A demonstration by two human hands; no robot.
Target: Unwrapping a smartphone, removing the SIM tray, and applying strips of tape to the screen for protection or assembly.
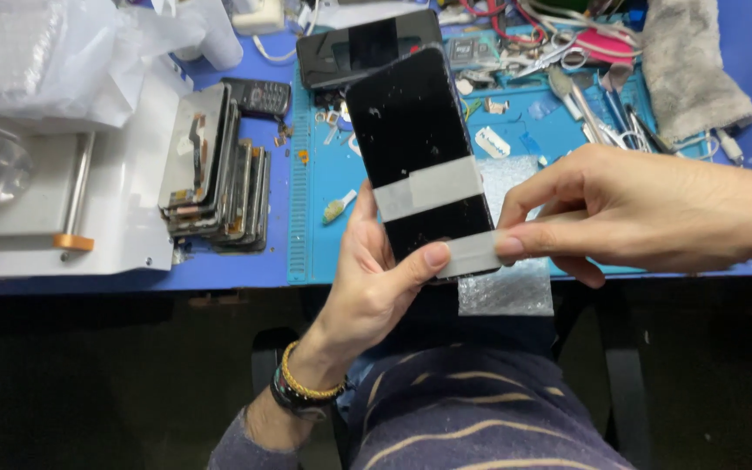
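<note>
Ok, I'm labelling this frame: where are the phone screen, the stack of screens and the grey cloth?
phone screen (pixel 411 122), head view, upper black glass.
stack of screens (pixel 219 174), head view, middle of pile.
grey cloth (pixel 694 70), head view, centre of fabric.

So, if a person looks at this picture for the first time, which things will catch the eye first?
First comes the black phone screen held up at the centre, crossed by two strips of grey tape. The left hand grips its lower edge, while the right hand presses the lower strip from the right. Behind, a stack of old screens leans at the left, and tools litter the blue mat.
</note>
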